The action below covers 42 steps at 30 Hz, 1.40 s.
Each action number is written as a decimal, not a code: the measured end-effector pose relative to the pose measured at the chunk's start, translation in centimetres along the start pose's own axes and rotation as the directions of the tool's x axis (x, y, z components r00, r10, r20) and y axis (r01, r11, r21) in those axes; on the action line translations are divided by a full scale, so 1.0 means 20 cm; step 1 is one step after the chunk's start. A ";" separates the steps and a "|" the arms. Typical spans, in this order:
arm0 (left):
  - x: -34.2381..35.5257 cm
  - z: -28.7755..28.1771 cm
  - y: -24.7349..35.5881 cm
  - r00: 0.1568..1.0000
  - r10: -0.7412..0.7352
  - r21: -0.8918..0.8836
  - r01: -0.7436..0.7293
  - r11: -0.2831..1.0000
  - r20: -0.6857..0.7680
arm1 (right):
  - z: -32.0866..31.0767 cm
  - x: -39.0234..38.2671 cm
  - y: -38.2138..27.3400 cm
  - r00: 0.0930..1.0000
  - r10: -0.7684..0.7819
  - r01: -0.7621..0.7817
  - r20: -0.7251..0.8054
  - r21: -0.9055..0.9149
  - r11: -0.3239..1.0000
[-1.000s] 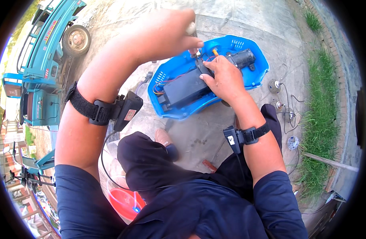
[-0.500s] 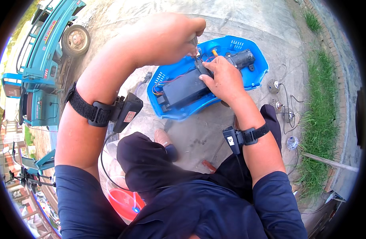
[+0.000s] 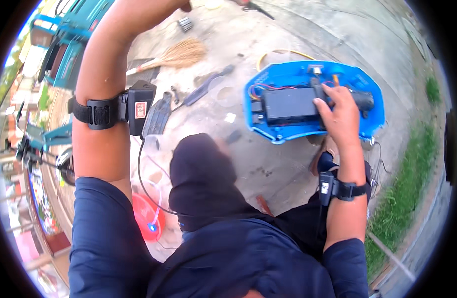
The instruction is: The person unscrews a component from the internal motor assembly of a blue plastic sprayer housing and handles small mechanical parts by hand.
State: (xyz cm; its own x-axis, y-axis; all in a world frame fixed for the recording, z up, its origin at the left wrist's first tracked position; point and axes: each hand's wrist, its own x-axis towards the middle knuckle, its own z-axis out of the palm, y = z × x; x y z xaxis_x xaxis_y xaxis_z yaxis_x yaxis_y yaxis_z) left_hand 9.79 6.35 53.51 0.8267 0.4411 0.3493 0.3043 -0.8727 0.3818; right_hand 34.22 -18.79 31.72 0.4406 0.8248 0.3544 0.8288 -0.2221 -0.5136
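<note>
At black box (image 3: 290,107) | reduced to one-handed work by right hand (image 3: 341,111), fingers parted | with left hand (image 3: 175,5) withdrawn, fingers indeterminable

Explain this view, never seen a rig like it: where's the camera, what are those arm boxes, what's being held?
No robot here: these are a person's bare hands. The picture comes from the left of two fisheye cameras worn on the head, looking down, so edges bend near the rim.

Each forearm wears a black strap carrying a small black device; its function isn't shown.

The right hand has its fingers on a black unit inside a blue shell; how firmly they grip is unclear. The left hand is mostly cut off at the top edge, so what it holds can't be seen.

On the ground lies a straw broom; a red bucket stands lower left.
</note>
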 end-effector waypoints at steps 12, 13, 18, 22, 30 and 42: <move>-1.23 0.61 -1.36 0.552 -0.834 0.130 0.828 0.546 -0.007 | -0.03 -0.03 0.03 1.000 -0.001 0.001 0.029 0.011 1.000; -1.27 0.67 -1.38 0.528 -0.849 0.129 0.842 0.523 -0.006 | -0.05 -0.02 0.03 0.995 -0.094 0.095 0.010 -0.027 0.995; -1.49 0.83 -1.45 0.434 -0.901 0.272 0.868 0.415 -0.011 | -0.05 -0.03 0.01 0.993 0.075 -0.074 0.094 -0.021 0.997; -1.58 0.97 -1.50 0.362 -0.932 0.309 0.886 0.346 0.005 | -0.08 -0.03 0.03 0.991 0.080 -0.071 0.111 -0.080 0.994; -1.70 1.00 -1.60 0.218 -0.975 0.323 0.926 0.195 -0.033 | -0.11 -0.04 0.04 0.980 0.097 -0.064 0.172 -0.193 0.979; -1.81 0.95 -1.69 0.207 -0.976 0.346 0.923 0.169 -0.074 | -0.11 -0.05 0.05 0.979 0.142 -0.107 0.148 -0.219 0.970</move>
State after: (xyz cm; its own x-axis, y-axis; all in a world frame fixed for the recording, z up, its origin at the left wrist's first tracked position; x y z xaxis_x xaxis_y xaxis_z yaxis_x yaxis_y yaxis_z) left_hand -21.51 15.90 11.62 -0.1611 0.9582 -0.2366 0.9782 0.1869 0.0910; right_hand 35.30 -21.08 32.62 0.4976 0.8528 0.1586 0.8321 -0.4176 -0.3650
